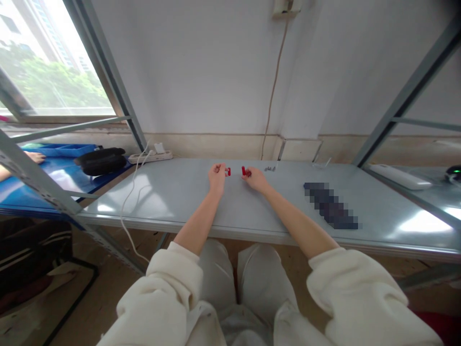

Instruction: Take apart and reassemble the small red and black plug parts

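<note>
Over the far middle of the grey tabletop (245,206), my left hand (216,174) is closed in a pinch on a small red piece (228,171) that sticks out to its right. My right hand (255,178) pinches another small red piece (243,170), which stands up from the fingertips. A short gap separates the two red pieces. Both are too small for me to tell their exact kind. Just right of my right hand, several small dark grey bits (270,168) lie on the tabletop.
A power strip (150,156) with a white cable (131,202) lies at the back left. A blurred-out dark flat object (329,205) rests on the right. Metal frame posts flank the table. At the far left are a black case (101,162), a blue tray (61,150) and another person's hand (35,157).
</note>
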Tool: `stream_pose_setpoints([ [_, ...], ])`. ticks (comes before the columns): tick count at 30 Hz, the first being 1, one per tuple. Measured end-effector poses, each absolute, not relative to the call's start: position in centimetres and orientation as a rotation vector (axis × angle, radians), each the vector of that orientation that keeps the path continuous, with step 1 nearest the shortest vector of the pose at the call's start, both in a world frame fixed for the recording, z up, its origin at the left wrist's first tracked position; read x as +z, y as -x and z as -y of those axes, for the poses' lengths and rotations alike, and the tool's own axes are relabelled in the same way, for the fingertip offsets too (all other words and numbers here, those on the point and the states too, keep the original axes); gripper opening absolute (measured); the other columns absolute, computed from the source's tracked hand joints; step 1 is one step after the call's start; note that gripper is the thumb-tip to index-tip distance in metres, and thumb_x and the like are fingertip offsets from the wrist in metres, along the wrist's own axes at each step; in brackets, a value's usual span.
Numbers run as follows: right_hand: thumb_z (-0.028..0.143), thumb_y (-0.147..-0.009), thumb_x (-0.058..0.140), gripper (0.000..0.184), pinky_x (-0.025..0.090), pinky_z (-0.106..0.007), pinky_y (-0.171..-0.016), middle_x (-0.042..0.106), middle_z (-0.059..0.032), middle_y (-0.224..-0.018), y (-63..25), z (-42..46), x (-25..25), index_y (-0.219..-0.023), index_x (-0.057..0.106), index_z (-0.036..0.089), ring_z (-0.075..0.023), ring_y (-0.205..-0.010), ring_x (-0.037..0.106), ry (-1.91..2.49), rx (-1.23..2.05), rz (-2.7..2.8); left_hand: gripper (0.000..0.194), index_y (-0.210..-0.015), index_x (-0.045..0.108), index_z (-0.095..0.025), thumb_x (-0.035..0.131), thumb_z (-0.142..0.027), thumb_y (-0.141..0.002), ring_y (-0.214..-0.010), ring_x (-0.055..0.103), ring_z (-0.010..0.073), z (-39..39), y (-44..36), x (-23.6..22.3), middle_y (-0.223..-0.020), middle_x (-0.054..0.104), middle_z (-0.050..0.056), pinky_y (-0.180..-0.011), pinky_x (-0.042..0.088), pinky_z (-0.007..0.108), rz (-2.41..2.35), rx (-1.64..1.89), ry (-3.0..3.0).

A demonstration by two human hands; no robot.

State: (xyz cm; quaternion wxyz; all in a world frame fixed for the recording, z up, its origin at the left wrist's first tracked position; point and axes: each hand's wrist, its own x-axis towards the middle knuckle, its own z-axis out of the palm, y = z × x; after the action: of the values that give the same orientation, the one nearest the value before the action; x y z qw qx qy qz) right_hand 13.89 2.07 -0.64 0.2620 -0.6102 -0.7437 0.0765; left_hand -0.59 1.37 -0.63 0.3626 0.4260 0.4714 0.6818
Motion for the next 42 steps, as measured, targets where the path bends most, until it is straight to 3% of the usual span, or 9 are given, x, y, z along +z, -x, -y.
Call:
stream_pose_setpoints([
  [19,0.028,-0.073,0.057,0.017,0.041,-0.023,-0.064,0.066,-0.0089,-0.086,-10.7,-5.6,-1.7,-0.082,0.064,0.015,-0.0157,-0.078,0.059,1.769,0.271,2.118,0.014,-0.064,0.049,-0.015,0.047,-0.025,-0.074,-0.036,0.04,0.0031,-1.2,0.4,-0.6,-0.05,0.05,-0.004,-0.039,0.031,0.017,-1.144,1.709,-0.985],
  [24,0.035,-0.072,0.059,0.029,0.042,-0.025,-0.069,0.064,-0.009,-0.095,-11.4,-4.6,-1.1,-0.094,0.061,0.016,-0.0173,-0.085,0.058,1.772,0.279,2.142,0.019,-0.064,0.051,-0.015,0.048,-0.031,-0.076,-0.038,0.041,0.0042,-1.4,0.4,-0.8,-0.051,0.052,-0.002,-0.04,0.033,0.018,-1.175,1.666,-1.134],
  [29,0.037,-0.078,0.05,0.036,0.04,-0.034,-0.084,0.054,-0.0127,-0.113,-13.8,-2.3,0.1,-0.107,0.055,0.016,-0.0224,-0.103,0.051,1.771,0.113,2.052,0.024,-0.062,0.052,-0.017,0.048,-0.035,-0.077,-0.048,0.048,0.008,-1.2,0.0,-1.4,-0.054,0.054,-0.001,-0.051,0.038,0.021,-1.273,1.629,-1.642],
  [34,0.018,-0.076,0.041,0.042,0.037,-0.049,-0.085,0.045,-0.0172,-0.122,-17.9,0.5,0.8,-0.118,0.046,0.015,-0.0304,-0.114,0.039,1.967,-0.099,1.744,0.023,-0.062,0.057,-0.018,0.048,-0.033,-0.078,-0.051,0.046,0.0103,-0.8,-0.4,-2.4,-0.054,0.054,0.0,-0.054,0.035,0.023,-1.262,1.338,-2.247],
  [42,0.022,-0.073,0.044,0.052,0.026,-0.064,-0.088,0.027,-0.0211,-0.135,-22.1,1.8,0.1,-0.123,0.039,0.011,-0.0356,-0.124,0.023,2.192,-0.051,1.371,0.023,-0.063,0.059,-0.018,0.046,-0.031,-0.077,-0.053,0.046,0.0114,-0.9,-0.2,-2.7,-0.055,0.054,0.0,-0.054,0.033,0.023,-1.337,1.19,-2.348],
])
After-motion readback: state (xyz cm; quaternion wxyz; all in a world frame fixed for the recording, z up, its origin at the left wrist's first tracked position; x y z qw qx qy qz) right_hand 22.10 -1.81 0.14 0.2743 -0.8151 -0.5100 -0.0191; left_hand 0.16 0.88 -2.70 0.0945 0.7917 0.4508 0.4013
